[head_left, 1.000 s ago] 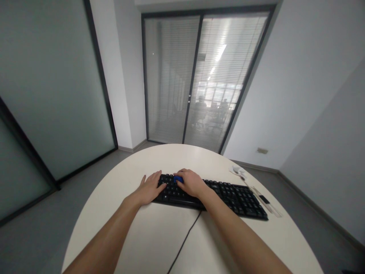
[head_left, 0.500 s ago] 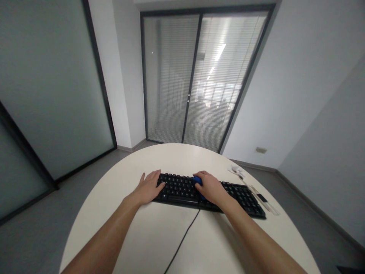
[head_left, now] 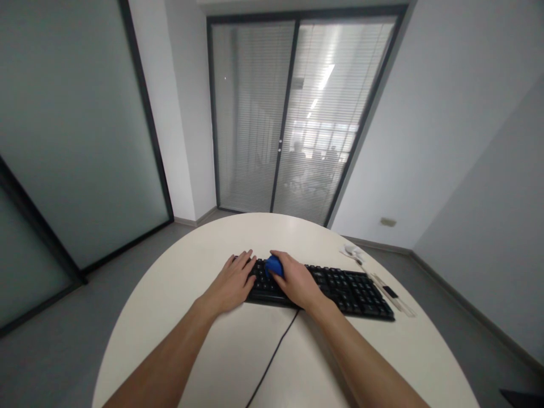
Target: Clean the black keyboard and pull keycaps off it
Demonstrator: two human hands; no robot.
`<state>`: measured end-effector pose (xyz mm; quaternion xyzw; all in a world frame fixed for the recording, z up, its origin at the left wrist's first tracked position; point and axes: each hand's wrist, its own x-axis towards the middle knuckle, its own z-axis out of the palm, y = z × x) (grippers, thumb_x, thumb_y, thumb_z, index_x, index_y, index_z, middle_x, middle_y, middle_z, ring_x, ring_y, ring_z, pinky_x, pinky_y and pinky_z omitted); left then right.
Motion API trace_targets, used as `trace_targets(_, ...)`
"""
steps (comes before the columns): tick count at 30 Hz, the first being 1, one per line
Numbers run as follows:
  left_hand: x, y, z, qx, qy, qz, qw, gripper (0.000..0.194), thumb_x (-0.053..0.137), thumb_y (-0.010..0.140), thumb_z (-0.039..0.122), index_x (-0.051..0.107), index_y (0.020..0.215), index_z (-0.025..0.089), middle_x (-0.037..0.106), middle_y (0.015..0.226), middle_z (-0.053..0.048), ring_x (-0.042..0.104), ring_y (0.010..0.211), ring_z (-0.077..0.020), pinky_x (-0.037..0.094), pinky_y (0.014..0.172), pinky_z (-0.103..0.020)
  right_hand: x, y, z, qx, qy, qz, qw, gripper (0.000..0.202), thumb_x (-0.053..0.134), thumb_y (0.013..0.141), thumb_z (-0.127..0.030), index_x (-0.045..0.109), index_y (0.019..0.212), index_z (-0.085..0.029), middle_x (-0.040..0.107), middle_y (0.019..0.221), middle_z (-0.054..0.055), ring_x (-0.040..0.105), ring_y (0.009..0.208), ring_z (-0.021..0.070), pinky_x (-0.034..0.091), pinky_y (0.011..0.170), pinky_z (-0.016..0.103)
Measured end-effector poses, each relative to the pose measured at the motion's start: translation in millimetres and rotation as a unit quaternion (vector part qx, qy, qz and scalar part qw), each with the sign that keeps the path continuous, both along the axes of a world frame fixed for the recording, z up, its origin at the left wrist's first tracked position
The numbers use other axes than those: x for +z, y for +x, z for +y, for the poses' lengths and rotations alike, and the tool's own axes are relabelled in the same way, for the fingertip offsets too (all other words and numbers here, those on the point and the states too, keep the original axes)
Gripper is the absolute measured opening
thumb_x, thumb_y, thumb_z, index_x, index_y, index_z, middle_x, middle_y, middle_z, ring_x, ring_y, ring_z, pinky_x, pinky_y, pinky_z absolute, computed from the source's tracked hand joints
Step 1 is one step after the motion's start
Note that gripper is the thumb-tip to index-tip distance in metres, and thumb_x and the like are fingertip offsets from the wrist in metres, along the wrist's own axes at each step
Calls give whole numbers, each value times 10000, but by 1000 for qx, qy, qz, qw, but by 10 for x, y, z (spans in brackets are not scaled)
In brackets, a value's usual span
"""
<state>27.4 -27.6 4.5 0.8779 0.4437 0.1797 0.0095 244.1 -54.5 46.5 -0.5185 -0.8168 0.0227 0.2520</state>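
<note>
A black keyboard (head_left: 340, 286) lies across the round table, its cable (head_left: 272, 357) running toward me. My left hand (head_left: 232, 283) rests over the keyboard's left end, fingers spread and lying on it. In my right hand (head_left: 297, 277) is a smooth, rounded blue lump (head_left: 274, 266), gripped between thumb and fingers and held against the keys left of the middle. The palm hides part of the lump, so its exact kind is unclear. Both hands are close together, and they cover some of the keys.
The round cream table (head_left: 204, 362) fills the lower view. Past the keyboard's right end lie a small white item (head_left: 352, 250), thin pale sticks (head_left: 403, 307) and a small black piece (head_left: 390, 292). Glass doors with blinds (head_left: 255, 113) stand behind the table.
My right hand has slid left along the keyboard with the blue lump, and more of the lump shows. My left hand has shifted slightly right, further onto the keys.
</note>
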Motion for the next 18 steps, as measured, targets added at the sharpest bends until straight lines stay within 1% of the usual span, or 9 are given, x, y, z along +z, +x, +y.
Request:
trace_targets(1,-17,10,0,-6,0,-1,1000,516,305,992,360,354,1466,162,287,1570,-104,225,1458,-227,164,1186,-450,7,-43,-20,26,-4,-14,1000,456,530,901,-211,439,1347,-181,594,1287,116,572,1160,212,431,997,339)
trace_targets(3,-44,19,7,-12,-3,-4,1000,510,301,995,359,365,1462,166,323,1555,-100,267,1443,-226,184,1182,-450,27,-114,-64,63,-15,-55,996,418,539,909,-249,482,1317,-178,627,1238,117,586,1136,224,441,984,354)
trace_targets(6,-59,16,30,-9,-8,-5,1000,513,306,997,374,377,1458,160,368,1533,-102,325,1416,-228,212,1175,-451,67,-146,-119,92,-12,-98,991,325,519,936,-322,580,1228,-193,637,1228,107,588,1137,227,440,984,352)
trace_targets(8,-61,14,48,-8,-11,-2,1000,514,308,999,385,385,1452,157,392,1519,-104,346,1405,-226,226,1172,-446,81,-113,-140,95,-8,-110,989,314,504,946,-334,610,1216,-214,625,1262,91,584,1147,220,438,984,348)
trace_targets(11,-66,17,78,-11,-12,-4,1000,507,316,1000,395,392,1448,171,406,1512,-97,356,1398,-222,226,1174,-441,77,-23,-155,91,-17,-121,988,330,540,918,-293,623,1232,-236,627,1271,68,584,1142,216,437,973,342)
trace_targets(14,-67,25,104,-20,-17,-7,1000,501,323,1000,397,396,1446,181,402,1515,-90,365,1392,-219,228,1173,-431,68,65,-168,80,-32,-127,988,358,601,864,-257,639,1220,-235,642,1247,72,586,1128,228,435,955,350)
trace_targets(18,-50,44,116,-21,-28,1,999,506,309,1004,390,396,1446,161,397,1518,-90,356,1396,-208,216,1179,-410,84,184,-209,80,-54,-125,987,354,647,813,-229,668,1166,-245,671,1178,69,598,1088,239,428,941,372)
